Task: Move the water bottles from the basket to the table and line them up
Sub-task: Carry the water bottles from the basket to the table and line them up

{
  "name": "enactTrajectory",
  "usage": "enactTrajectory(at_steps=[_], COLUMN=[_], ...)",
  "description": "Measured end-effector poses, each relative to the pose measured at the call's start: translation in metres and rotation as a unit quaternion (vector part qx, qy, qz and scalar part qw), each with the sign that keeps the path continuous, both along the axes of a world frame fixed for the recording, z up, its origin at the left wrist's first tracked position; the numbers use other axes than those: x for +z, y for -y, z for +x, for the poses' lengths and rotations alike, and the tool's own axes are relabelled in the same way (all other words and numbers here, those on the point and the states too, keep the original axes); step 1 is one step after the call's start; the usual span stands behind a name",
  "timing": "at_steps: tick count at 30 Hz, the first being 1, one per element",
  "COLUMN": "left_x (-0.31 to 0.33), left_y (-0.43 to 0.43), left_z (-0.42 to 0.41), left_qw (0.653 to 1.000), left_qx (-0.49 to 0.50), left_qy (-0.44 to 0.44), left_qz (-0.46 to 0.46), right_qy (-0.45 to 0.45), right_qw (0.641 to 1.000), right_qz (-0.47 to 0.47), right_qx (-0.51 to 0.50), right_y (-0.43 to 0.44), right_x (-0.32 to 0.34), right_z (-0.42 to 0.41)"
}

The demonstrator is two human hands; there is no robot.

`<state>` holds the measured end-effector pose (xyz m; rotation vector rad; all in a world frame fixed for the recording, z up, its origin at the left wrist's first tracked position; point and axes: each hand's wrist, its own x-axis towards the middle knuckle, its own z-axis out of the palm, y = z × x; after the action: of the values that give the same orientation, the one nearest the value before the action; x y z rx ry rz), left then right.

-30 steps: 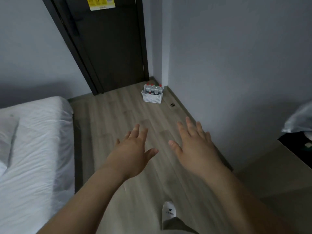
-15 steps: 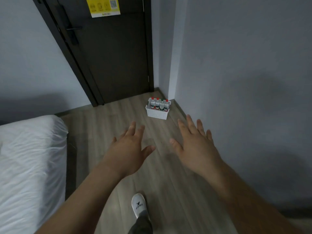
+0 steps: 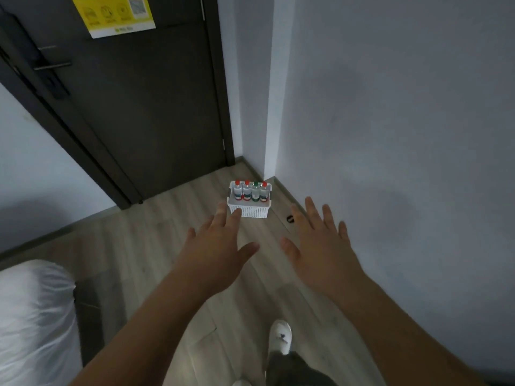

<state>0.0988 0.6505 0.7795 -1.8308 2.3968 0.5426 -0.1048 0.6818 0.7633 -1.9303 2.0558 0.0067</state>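
A small white perforated basket [image 3: 255,211] stands on the wood floor in the corner beside the dark door. Several water bottles [image 3: 250,190] stand upright in it, most with red caps and one with a green cap. My left hand [image 3: 214,246] is stretched out flat with spread fingers, its fingertips overlapping the basket's near left corner in the view, well short of it in depth. My right hand [image 3: 320,243] is also flat and spread, to the right of the basket. Both hands hold nothing.
A dark door [image 3: 133,107] with a yellow notice [image 3: 117,15] fills the far side. A grey wall [image 3: 390,121] runs along the right. A white bed [image 3: 30,316] lies at lower left. A small black object [image 3: 289,218] lies on the floor by the wall. My white shoe [image 3: 281,337] steps forward.
I have walked toward the corner; the basket with bottles now looks larger and closer. Both hands stay outstretched and flat, and the bed has slid lower left.
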Motion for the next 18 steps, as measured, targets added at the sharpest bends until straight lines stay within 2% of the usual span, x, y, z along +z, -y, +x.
enactTrajectory(at_steps=[8,18], left_x=[-0.022,-0.028], left_y=[0.163,0.333], left_z=[-0.020,-0.033], left_qw=[0.999,0.998], left_qx=[-0.011,-0.010], left_qy=[0.030,0.050], left_qz=[0.019,0.021], right_qy=[0.017,0.005], right_qw=[1.000,1.000], right_qz=[0.011,0.024], right_qx=[-0.021,-0.002], right_y=[0.167,0.349], right_x=[-0.034,-0.035], right_z=[-0.018,-0.021])
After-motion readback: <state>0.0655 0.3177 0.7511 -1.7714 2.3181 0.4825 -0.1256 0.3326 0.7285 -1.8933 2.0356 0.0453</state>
